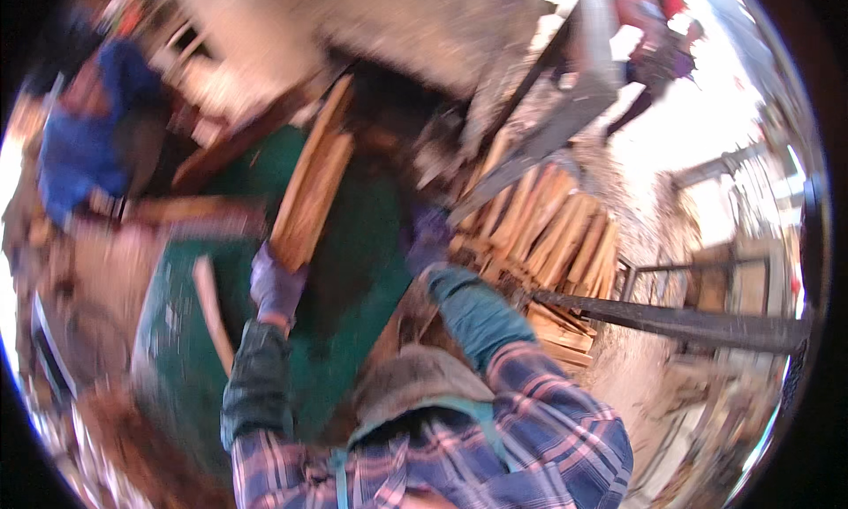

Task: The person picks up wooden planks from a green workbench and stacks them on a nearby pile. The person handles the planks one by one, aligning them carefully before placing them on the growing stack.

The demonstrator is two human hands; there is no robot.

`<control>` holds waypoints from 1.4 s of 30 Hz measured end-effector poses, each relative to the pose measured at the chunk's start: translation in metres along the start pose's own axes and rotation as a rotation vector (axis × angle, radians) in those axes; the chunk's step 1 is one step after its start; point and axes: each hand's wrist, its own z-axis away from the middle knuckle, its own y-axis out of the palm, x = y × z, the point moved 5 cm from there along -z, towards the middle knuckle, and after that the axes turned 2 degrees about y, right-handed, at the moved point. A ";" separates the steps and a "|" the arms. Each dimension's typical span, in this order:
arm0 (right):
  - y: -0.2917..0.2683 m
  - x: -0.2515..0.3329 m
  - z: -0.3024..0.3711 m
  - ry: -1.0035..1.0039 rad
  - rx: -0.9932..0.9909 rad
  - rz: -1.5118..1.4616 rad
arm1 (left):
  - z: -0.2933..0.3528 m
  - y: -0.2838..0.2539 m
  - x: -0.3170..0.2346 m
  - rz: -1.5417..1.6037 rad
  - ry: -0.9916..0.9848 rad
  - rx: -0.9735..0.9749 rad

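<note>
One or two lengths of split wood (314, 191), blur hiding whether they are a single grooved piece or a pair, slant above the middle of the green tabletop (331, 332), the upper end reaching toward its far edge. The left hand (278, 282), in a pale purple glove, is closed around the lower end of this wood, over the tabletop. The right hand (429, 237), in a darker purple glove, is at the tabletop's right edge; blur prevents telling whether it is clenched, released or grasping anything. On the tabletop's left part lies a slim pale stick (213, 313). Left of the tabletop is a co-worker in a blue top (79, 160), with a reddish-brown board (194, 211) extending from beside that person over the tabletop's left side. Right of the tabletop are a stack of split wood (552, 222), a grey beam (565, 125) slanting past the stack's far side and a dark bar (689, 322) farther right.
</note>
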 end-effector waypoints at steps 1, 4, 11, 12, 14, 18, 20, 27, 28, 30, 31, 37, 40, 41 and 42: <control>0.009 -0.013 0.004 -0.041 -0.039 0.029 | 0.027 -0.004 0.011 -0.003 -0.017 0.029; -0.008 0.012 -0.002 0.173 0.367 -0.091 | 0.106 -0.026 0.054 -0.064 -0.079 -0.003; 0.012 0.090 0.123 0.356 0.738 -0.899 | 0.166 -0.035 0.079 -0.180 -0.077 0.071; 0.006 0.116 0.134 0.470 0.659 -0.864 | 0.153 -0.034 0.075 -0.143 -0.036 0.023; 0.005 0.149 0.141 0.605 0.693 -1.086 | 0.129 -0.022 0.075 -0.113 -0.151 0.117; 0.003 0.173 0.148 0.516 0.849 -1.139 | 0.126 -0.028 0.079 0.047 -0.065 0.178; 0.009 0.194 0.165 0.780 0.958 -1.395 | 0.137 -0.046 0.084 0.154 -0.050 0.215; -0.021 0.277 0.135 0.760 0.918 -2.045 | 0.177 -0.097 0.098 0.348 0.102 0.040; -0.030 0.287 0.125 0.708 0.908 -2.038 | 0.177 -0.113 0.095 0.345 0.137 -0.033; -0.041 0.285 0.092 0.395 0.922 -1.739 | 0.174 -0.146 0.085 0.374 0.278 -0.176; -0.036 0.263 0.069 0.098 0.867 -1.469 | 0.172 -0.159 0.075 0.380 0.349 -0.240; -0.127 0.338 0.076 -0.354 0.842 -1.160 | 0.194 -0.232 0.056 0.460 0.666 -0.553; -0.132 0.361 0.103 -0.544 0.811 -1.141 | 0.203 -0.240 0.054 0.979 0.656 -0.491; -0.128 0.370 0.110 -0.613 0.794 -1.078 | 0.202 -0.223 0.066 1.264 0.594 -0.377; -0.127 0.369 0.115 -0.663 0.759 -1.006 | 0.202 -0.215 0.068 1.558 0.534 -0.233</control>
